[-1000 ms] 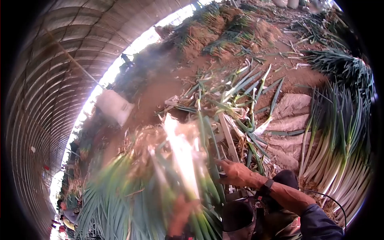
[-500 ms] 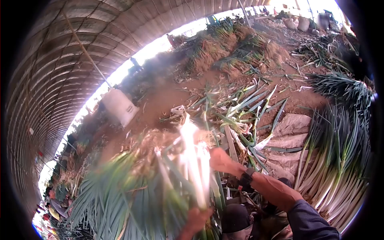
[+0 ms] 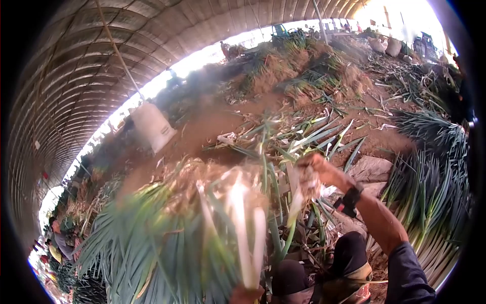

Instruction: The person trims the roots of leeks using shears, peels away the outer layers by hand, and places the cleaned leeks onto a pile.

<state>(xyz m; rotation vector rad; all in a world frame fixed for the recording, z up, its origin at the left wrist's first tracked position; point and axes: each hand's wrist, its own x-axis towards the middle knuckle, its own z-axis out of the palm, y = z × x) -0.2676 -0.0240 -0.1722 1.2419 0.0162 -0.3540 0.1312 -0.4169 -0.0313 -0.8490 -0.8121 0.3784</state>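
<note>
My left hand (image 3: 246,295), at the bottom edge and partly cut off, is closed around the lower part of a few green onions (image 3: 245,243) with thick white stalks. My right hand (image 3: 313,169), a dark watch on its wrist, is raised to the right of them with its fingers curled. From it hangs a pale, limp onion leaf (image 3: 295,207), greenish at its lower end. Beside my left hand spreads a large heap of green onions (image 3: 152,238), brown roots upward and leaves toward me. Motion and glare blur the white stalks.
Cleaned green onions (image 3: 425,187) lie in a row at the right, near brown sacking (image 3: 372,169). Loose leaf scraps (image 3: 314,134) litter the soil ahead. A white sack (image 3: 152,126) stands at the left; rooty onion piles (image 3: 283,66) lie farther back. My knees (image 3: 349,253) are below.
My right hand has moved up and right, away from the white stalks, with a pale leaf now trailing from it. My left hand has sunk lower with the stalks.
</note>
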